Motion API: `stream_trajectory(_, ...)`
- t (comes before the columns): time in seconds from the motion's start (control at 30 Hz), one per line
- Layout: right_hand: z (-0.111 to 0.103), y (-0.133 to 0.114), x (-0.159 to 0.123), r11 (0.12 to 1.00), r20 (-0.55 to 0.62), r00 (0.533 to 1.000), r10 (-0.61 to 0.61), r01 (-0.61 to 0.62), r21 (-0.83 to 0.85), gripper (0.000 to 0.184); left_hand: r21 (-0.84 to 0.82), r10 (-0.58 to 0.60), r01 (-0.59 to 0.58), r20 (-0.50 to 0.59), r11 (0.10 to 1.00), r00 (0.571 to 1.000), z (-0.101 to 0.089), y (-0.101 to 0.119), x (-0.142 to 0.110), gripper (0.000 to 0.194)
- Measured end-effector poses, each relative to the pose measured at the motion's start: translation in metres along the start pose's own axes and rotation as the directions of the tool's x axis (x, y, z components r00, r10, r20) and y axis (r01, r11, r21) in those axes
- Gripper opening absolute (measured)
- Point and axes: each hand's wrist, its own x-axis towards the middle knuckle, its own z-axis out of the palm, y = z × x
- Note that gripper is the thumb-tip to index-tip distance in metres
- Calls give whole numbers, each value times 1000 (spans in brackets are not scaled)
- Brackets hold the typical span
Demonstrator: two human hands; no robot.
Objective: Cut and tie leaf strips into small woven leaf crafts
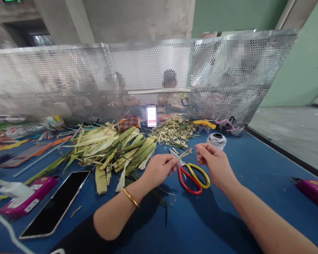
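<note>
Pinched between thumb and fingers of the left hand: one thin, pale strip, reaching toward the right hand. Directly beneath, on a blue desk, one pair of scissors with two loops, one red and one yellow, blades aimed away from the wearer. Left grip closed at the fingertips on the strip; right grip drawn nearly closed just past the strip's far end, with contents, if any, impossible to tell from this angle. Around the left wrist, one gold bangle.

Beyond the left hand, one broad heap of green and cream husks, too tangled to count. Farther back at center, one smaller pile of scraps. Beside the right hand, one roll of white cord; behind it, one yellow tool. Behind the heap, one checked pouch.

At left, one dark-screened phone next to one magenta power strip with one white plug. At far right, one magenta block, partly cut off. Across the back, one perforated metal screen, with at least two people dimly visible through it.
</note>
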Motion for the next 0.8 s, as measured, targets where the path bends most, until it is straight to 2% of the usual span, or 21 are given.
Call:
stream_trajectory(0.03, -5, -2, 2, 986, 83, 996, -22, 35, -166, 32, 36, 4, -3, -44, 999, 999, -2, 0, 0, 28)
stream_trajectory(0.07, -9, -3, 3, 923, 202, 979, -22, 97, -373, 27, 99, 23, -14, -97, 995, 995, -4, 0, 0, 28)
stream_trajectory(0.13, -11, -3, 0, 635, 390, 918, 76, 257, -728, 16, 264, 91, -36, -197, 964, 976, -7, -1, 0, 27)
stream_trajectory(0.2, -6, -1, -7, 353, 452, 875, 176, 372, -858, 13, 389, 153, -45, -253, 920, 955, -9, -3, 0, 26)
stream_trajectory(0.23, -2, 0, -10, 272, 452, 867, 211, 392, -879, 16, 421, 169, -46, -260, 906, 951, -9, -5, 1, 27)
stream_trajectory(0.27, 2, 1, -13, 226, 455, 859, 232, 408, -885, 20, 431, 173, -48, -256, 901, 951, -9, -6, 1, 27)
stream_trajectory(0.3, 5, 2, -15, 207, 452, 858, 244, 409, -888, 23, 422, 167, -50, -245, 905, 955, -9, -8, 2, 27)
stream_trajectory(0.37, 10, 2, -16, 232, 447, 862, 237, 397, -888, 31, 372, 140, -49, -223, 927, 965, -10, -11, 4, 26)
stream_trajectory(0.47, 10, -3, -16, 360, 437, 881, 179, 355, -863, 43, 299, 102, -27, -238, 954, 966, -13, -14, 8, 26)
stream_trajectory(0.57, -3, -9, -23, 504, 412, 904, 110, 307, -807, 49, 254, 54, 20, -281, 967, 958, -18, -15, 11, 26)
stream_trajectory(0.67, -36, -4, -37, 576, 308, 951, 23, 239, -781, 52, 186, -6, 60, -279, 981, 960, -20, -17, 12, 27)
stream_trajectory(0.73, -69, 6, -44, 547, 204, 979, -28, 186, -816, 50, 132, -21, 58, -267, 990, 963, -21, -19, 13, 27)
stream_trajectory(0.8, -108, 21, -47, 522, 173, 985, -8, 152, -839, 50, 97, -18, 44, -253, 994, 967, -20, -19, 13, 28)
